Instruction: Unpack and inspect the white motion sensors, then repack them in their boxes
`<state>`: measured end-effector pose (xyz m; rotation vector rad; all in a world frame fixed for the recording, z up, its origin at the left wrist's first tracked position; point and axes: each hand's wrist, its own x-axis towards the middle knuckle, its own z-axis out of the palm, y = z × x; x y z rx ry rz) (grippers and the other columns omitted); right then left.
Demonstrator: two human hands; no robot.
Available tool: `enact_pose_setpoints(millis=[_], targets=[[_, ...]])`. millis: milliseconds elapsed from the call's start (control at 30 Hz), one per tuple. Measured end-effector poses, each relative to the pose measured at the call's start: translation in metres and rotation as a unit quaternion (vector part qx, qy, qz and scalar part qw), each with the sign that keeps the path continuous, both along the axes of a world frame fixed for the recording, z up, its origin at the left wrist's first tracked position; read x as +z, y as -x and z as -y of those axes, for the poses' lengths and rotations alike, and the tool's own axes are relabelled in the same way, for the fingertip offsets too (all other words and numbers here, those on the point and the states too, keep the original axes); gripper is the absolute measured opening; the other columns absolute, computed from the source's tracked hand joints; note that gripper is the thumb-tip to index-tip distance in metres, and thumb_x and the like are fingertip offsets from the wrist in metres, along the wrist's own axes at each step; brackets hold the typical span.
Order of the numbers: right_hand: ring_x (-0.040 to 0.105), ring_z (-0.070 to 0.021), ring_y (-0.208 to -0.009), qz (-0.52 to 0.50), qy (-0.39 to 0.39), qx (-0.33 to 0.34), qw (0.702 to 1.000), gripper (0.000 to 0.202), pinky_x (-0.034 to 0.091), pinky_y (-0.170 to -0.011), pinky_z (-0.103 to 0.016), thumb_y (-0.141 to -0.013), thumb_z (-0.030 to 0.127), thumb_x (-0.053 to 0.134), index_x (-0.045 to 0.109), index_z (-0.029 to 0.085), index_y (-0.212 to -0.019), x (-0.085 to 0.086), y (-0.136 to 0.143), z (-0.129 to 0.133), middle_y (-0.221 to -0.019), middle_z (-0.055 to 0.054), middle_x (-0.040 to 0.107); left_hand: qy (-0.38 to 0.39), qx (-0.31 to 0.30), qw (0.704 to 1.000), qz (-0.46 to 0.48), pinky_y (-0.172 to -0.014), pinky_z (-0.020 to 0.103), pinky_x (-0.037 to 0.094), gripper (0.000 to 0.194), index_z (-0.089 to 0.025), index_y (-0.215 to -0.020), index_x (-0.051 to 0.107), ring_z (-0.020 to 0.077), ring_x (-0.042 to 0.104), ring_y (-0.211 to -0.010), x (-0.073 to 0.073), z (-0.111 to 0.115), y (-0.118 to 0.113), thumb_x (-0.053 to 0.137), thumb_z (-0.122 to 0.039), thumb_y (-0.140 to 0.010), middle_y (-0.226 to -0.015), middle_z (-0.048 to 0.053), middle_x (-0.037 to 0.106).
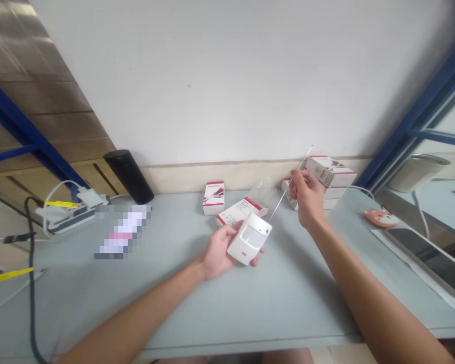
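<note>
A white motion sensor (249,239) with a pale lens window and a small red mark is tilted in my left hand (218,255), whose fingers wrap round its back and sides. From the sensor's top edge a thin metal antenna (281,198) stretches up to the right. My right hand (307,194) pinches that antenna along its upper part, and the tip sticks out above the fingers. Just behind the sensor lies a flat white and red box (239,211). Another small white and red box (214,197) stands to its left.
Stacked white and red boxes (335,177) sit near the wall behind my right hand. At left are a black cylinder (129,174), a blurred-out phone (123,232) and a power strip (76,217) with cables. An orange-white object (381,218) and a dark tablet-like slab (428,258) lie at right.
</note>
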<state>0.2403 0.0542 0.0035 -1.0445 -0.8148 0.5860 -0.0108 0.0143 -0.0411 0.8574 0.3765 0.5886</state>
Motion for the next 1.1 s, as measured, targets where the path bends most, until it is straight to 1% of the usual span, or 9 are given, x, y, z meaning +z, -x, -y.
enact_pose_setpoints(millis=[200,333,400,533,667,800,900,1000,1100], targets=[[0.038,-0.0086,-0.053,0.006,0.016,0.006,1.0,0.032,0.03,-0.048,-0.025,-0.085,0.051,0.078,0.065,0.022,-0.083,-0.001,0.006,0.002,-0.064,0.006,0.05,-0.005,-0.014,1.0,-0.018,-0.079,0.042,0.046,0.056,-0.014,-0.14,0.053,0.0314,0.073,-0.072,0.0,-0.001,0.003,0.043,-0.037,-0.09,-0.1,0.018,0.078],[0.037,-0.0082,-0.052,-0.002,0.005,0.014,1.0,0.037,0.029,-0.047,-0.024,-0.082,0.054,0.081,0.063,0.022,-0.078,-0.003,0.005,0.001,-0.062,0.006,0.048,-0.013,-0.005,1.0,-0.025,-0.079,0.042,0.046,0.058,-0.014,-0.143,0.05,0.0312,0.073,-0.071,0.001,0.0,0.002,0.041,-0.037,-0.091,-0.1,0.018,0.078],[0.036,-0.0079,-0.052,-0.01,-0.002,0.028,1.0,0.04,0.029,-0.047,-0.024,-0.08,0.056,0.083,0.061,0.022,-0.077,-0.003,0.005,0.001,-0.061,0.007,0.046,-0.014,0.004,0.999,-0.031,-0.08,0.042,0.046,0.058,-0.014,-0.145,0.048,0.0307,0.073,-0.071,0.002,0.002,0.002,0.041,-0.036,-0.092,-0.1,0.017,0.078],[0.034,-0.0079,-0.052,-0.032,-0.005,0.08,0.996,0.047,0.027,-0.047,-0.025,-0.077,0.058,0.086,0.057,0.022,-0.072,-0.005,0.007,0.001,-0.06,0.007,0.043,-0.025,0.036,0.998,-0.052,-0.078,0.04,0.046,0.056,-0.013,-0.141,0.051,0.0286,0.072,-0.068,0.004,0.008,0.002,0.041,-0.038,-0.093,-0.096,0.016,0.078],[0.033,-0.0083,-0.053,-0.025,-0.011,0.133,0.991,0.049,0.029,-0.05,-0.027,-0.077,0.058,0.086,0.054,0.022,-0.067,-0.008,0.01,0.002,-0.062,0.006,0.043,-0.043,0.081,0.993,-0.076,-0.074,0.037,0.045,0.052,-0.014,-0.135,0.056,0.0265,0.07,-0.063,0.004,0.014,-0.001,0.04,-0.041,-0.094,-0.091,0.015,0.078],[0.035,-0.0096,-0.056,0.01,0.008,0.189,0.982,0.045,0.03,-0.054,-0.028,-0.079,0.055,0.085,0.058,0.021,-0.067,-0.011,0.018,0.006,-0.063,0.005,0.045,-0.042,0.115,0.991,-0.058,-0.072,0.038,0.047,0.051,-0.012,-0.128,0.061,0.026,0.068,-0.061,0.004,0.018,-0.005,0.041,-0.043,-0.093,-0.088,0.014,0.078],[0.035,-0.0108,-0.058,0.036,0.028,0.242,0.969,0.044,0.03,-0.057,-0.029,-0.084,0.054,0.081,0.059,0.021,-0.066,-0.011,0.027,0.012,-0.061,0.005,0.044,-0.031,0.143,0.988,-0.043,-0.071,0.039,0.049,0.05,-0.009,-0.124,0.064,0.0265,0.068,-0.063,0.006,0.019,-0.006,0.042,-0.041,-0.092,-0.088,0.015,0.078],[0.035,-0.0114,-0.059,0.035,0.033,0.281,0.958,0.042,0.03,-0.058,-0.029,-0.086,0.056,0.079,0.062,0.022,-0.07,-0.007,0.032,0.018,-0.063,0.005,0.043,-0.036,0.16,0.986,-0.036,-0.068,0.039,0.05,0.051,-0.007,-0.123,0.065,0.0266,0.067,-0.061,0.01,0.019,-0.005,0.042,-0.041,-0.093,-0.086,0.016,0.078],[0.036,-0.0122,-0.06,0.061,0.033,0.289,0.955,0.036,0.031,-0.058,-0.03,-0.086,0.058,0.079,0.07,0.023,-0.081,0.002,0.029,0.022,-0.063,0.005,0.043,-0.055,0.158,0.986,-0.022,-0.068,0.039,0.05,0.049,-0.008,-0.122,0.066,0.0262,0.067,-0.06,0.018,0.016,-0.003,0.042,-0.039,-0.093,-0.086,0.017,0.077]])
